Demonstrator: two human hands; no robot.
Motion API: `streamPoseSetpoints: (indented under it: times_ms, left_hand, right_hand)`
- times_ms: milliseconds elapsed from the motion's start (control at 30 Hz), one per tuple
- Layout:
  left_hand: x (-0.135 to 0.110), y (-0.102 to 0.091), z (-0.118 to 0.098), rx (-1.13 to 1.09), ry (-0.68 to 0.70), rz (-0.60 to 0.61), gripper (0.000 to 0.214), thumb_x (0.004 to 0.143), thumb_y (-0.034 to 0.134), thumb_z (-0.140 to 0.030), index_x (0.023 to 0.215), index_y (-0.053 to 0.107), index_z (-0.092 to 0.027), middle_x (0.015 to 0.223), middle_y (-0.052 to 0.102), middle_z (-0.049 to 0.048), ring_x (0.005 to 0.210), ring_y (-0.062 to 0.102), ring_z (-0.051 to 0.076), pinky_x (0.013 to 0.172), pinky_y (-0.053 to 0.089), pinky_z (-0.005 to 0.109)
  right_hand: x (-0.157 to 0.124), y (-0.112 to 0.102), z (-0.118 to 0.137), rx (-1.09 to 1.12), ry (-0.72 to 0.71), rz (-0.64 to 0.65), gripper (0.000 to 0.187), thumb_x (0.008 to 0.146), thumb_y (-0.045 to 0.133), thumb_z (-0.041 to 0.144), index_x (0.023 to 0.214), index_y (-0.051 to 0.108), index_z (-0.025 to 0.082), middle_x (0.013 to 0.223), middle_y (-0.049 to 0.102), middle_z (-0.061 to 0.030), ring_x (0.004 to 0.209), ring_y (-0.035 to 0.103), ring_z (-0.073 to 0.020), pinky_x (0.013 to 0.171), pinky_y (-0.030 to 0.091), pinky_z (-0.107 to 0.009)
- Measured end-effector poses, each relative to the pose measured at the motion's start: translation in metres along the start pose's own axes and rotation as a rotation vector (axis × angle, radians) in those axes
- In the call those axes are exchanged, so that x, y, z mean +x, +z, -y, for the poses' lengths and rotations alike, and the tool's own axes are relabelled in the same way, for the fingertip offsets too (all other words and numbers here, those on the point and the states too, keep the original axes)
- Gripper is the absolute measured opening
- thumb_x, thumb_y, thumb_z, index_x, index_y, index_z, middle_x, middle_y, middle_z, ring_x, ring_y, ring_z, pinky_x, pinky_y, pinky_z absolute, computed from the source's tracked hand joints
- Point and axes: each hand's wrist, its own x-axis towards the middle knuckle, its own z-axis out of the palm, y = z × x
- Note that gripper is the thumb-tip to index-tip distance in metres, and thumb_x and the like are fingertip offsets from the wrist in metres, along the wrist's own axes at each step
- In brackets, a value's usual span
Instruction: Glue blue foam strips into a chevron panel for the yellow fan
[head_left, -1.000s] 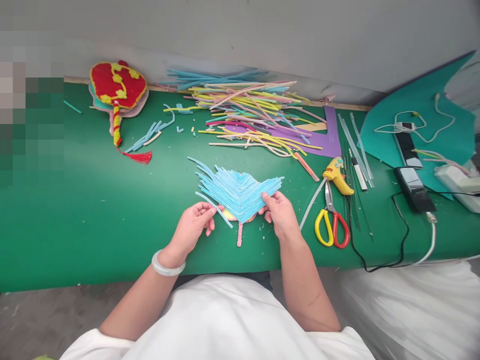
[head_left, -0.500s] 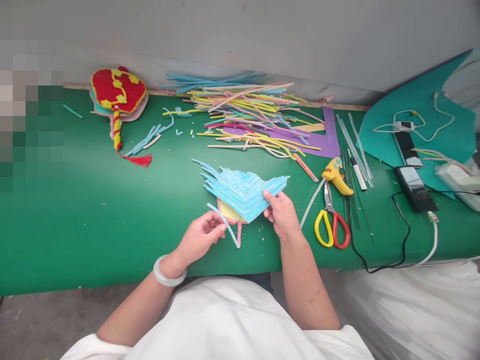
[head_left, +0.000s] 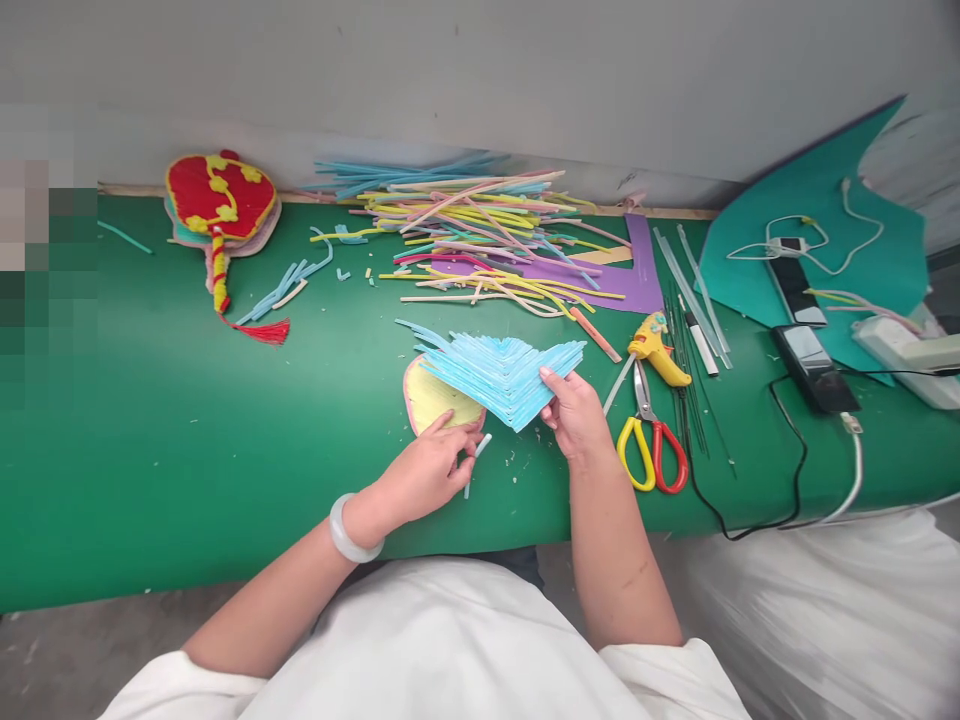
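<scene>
My right hand [head_left: 576,415] pinches the right edge of a V-shaped panel of light blue pipe cleaners [head_left: 510,375], thumb on top. Its left strands fan out loose. Partly beneath the panel lies a yellow fan-shaped piece [head_left: 442,402] with a pink rim. My left hand [head_left: 427,470] reaches over the lower edge of that yellow piece, its forefinger stretched onto it. A short blue pipe cleaner [head_left: 484,444] sticks out from between the left fingers, which hide its middle.
A pile of coloured pipe cleaners [head_left: 480,215] lies at the back, near a red tasselled fan [head_left: 221,205]. To the right are scissors [head_left: 651,445], a yellow glue gun [head_left: 656,350], clear glue sticks, thin wires, a power bank [head_left: 814,370] and cables.
The blue panel has shifted slightly right, uncovering more of the yellow piece. My left hand has moved right and onto the yellow piece, with the bent blue pipe cleaner turned in its fingers.
</scene>
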Motion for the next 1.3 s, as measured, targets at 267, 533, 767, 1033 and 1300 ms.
streamPoseSetpoints:
  times_ms: [267,533,767,1033,1300]
  left_hand:
    - [-0.066,-0.039,0.026,0.090,-0.319,-0.298,0.018,0.088,0.051,-0.035,0.072,0.054,-0.026,0.091,0.076,0.0040,0.127,0.059,0.025,0.122,0.025,0.048]
    - [-0.130,-0.081,0.052,0.192,-0.711,-0.555,0.023,0.085,0.055,-0.051,0.080,0.058,-0.029,0.099,0.077,0.0015,0.126,0.059,0.031,0.102,0.044,0.041]
    - [-0.107,-0.071,0.022,0.037,-0.604,-0.646,0.019,0.088,0.057,-0.045,0.081,0.056,-0.028,0.079,0.076,0.0015,0.128,0.058,0.028,0.098,0.046,0.037]
    - [-0.074,-0.048,0.002,-0.279,-0.509,-0.615,0.021,0.087,0.061,-0.045,0.088,0.057,-0.025,0.118,0.073,0.0076,0.121,0.062,0.028,0.097,0.047,0.042]
    - [-0.038,-0.032,-0.012,-0.454,-0.522,-0.483,0.022,0.084,0.064,-0.045,0.081,0.058,-0.024,0.114,0.074,0.0100,0.111,0.064,0.028,0.097,0.045,0.043]
  right_hand:
    - [0.000,0.015,-0.008,-0.100,0.033,0.100,0.043,0.067,0.077,0.053,0.084,0.055,0.020,0.054,0.054,0.0079,0.038,0.043,-0.0054,0.029,0.024,-0.016]
    - [0.003,0.008,-0.004,-0.384,-0.134,-0.105,0.053,0.077,0.070,0.053,0.118,0.056,0.022,0.085,0.067,0.0001,0.047,0.052,-0.0089,0.041,0.038,-0.022]
    - [0.033,-0.103,0.027,-1.178,-0.504,-0.708,0.034,0.091,0.046,0.030,0.117,0.063,0.014,0.118,0.059,-0.0187,0.098,0.059,-0.0262,0.091,0.044,-0.043]
    - [0.069,-0.169,0.037,-1.438,-0.345,-0.532,0.047,0.078,0.055,0.023,0.124,0.063,0.016,0.117,0.061,-0.0227,0.105,0.053,-0.0346,0.084,0.040,-0.047]
    - [0.083,-0.170,0.035,-1.508,-0.405,-0.524,0.064,0.074,0.058,0.021,0.137,0.052,0.011,0.117,0.061,-0.0225,0.106,0.052,-0.0350,0.085,0.038,-0.046]
